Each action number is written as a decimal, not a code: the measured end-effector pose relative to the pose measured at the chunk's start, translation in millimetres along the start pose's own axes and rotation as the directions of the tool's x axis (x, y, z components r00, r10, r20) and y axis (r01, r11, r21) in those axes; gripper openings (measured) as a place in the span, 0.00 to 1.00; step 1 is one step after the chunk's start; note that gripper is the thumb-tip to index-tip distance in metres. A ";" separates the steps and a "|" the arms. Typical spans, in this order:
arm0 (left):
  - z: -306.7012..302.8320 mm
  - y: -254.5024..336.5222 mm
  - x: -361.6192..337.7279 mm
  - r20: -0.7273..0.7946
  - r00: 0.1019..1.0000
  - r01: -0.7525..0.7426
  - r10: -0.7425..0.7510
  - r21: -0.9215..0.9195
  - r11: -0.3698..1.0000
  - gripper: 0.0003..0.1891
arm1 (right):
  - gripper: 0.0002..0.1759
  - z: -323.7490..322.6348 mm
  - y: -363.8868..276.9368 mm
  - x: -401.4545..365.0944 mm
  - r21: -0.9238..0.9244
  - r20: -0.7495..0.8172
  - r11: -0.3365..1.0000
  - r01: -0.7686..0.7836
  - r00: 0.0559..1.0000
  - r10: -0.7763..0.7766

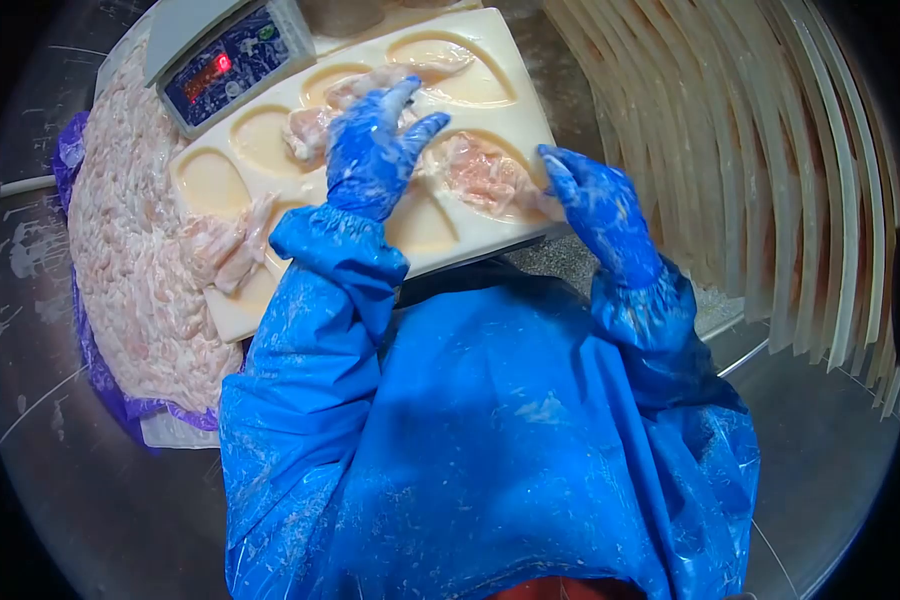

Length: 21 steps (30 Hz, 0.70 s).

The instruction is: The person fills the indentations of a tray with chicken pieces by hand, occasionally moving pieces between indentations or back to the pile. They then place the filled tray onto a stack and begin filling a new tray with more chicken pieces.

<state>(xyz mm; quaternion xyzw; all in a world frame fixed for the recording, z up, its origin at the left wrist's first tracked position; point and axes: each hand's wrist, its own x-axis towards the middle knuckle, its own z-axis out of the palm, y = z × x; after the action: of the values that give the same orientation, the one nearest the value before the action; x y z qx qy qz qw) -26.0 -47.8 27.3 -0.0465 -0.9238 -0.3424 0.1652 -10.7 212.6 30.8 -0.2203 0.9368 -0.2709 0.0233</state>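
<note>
Meat [307, 133] partly hidden by left hand [372, 148].

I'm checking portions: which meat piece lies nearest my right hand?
The pinkish piece beside your right hand; the other pieces on the tray lie farther away.

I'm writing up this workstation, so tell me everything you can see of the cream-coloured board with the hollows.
The board looks like thick, pale plastic, with rounded hollows sunk into its top. Raw, pinkish meat pieces lie on it, some in hollows; the leftmost hollow of the far row is bare. It sits slanted in view, beside the meat heap. The left hand is over its middle; the right hand is at its right edge, contact unclear.
</note>
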 end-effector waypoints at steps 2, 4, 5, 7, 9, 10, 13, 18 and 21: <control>9.1 0.0 -7.2 0.078 0.989 -0.124 0.125 -0.029 0.992 0.17 | 0.16 -12.2 -24.8 -2.5 0.136 -0.048 0.983 -0.122 0.990 0.130; 22.3 4.7 -20.2 0.304 0.915 -0.251 0.264 -0.082 0.964 0.14 | 0.17 -3.5 -37.3 4.2 0.280 -0.077 0.934 -0.220 0.965 0.251; 35.3 13.0 -29.0 0.303 0.908 -0.319 0.288 0.058 0.946 0.09 | 0.16 11.4 -35.4 8.9 0.165 -0.068 0.986 -0.005 0.998 0.017; 50.2 11.7 -29.3 0.177 0.938 -0.327 0.298 0.169 0.930 0.08 | 0.16 20.7 -30.0 6.2 0.047 -0.043 0.978 0.202 0.979 -0.200; 53.3 11.1 -25.1 0.188 0.965 -0.236 0.183 0.321 0.917 0.07 | 0.14 12.5 -18.8 -7.4 -0.008 -0.054 0.987 0.162 0.985 -0.162; 49.8 12.0 -24.3 0.174 0.969 -0.232 0.176 0.390 0.891 0.09 | 0.13 -3.5 -20.9 -11.6 -0.123 0.020 0.989 0.077 0.997 -0.075; 45.6 9.5 -29.1 0.102 0.987 -0.159 0.127 0.451 0.878 0.08 | 0.15 -23.0 -16.3 -14.5 -0.099 -0.043 0.993 -0.069 0.997 0.065; 45.3 11.8 -33.1 0.094 0.990 -0.135 0.104 0.446 0.885 0.06 | 0.19 40.7 -11.3 -9.7 -0.042 -0.108 0.974 0.224 0.968 -0.227; 34.0 17.2 -40.4 0.135 0.985 -0.152 0.107 0.386 0.910 0.06 | 0.16 23.9 1.6 -44.0 0.166 -0.137 0.973 0.162 0.981 -0.139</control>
<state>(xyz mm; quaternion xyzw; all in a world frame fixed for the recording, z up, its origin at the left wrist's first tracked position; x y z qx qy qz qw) 6.2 -11.5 0.2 -0.0922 -0.9764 -0.1342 0.1419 32.2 220.6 6.3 -0.2704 0.8893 -0.3670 -0.0366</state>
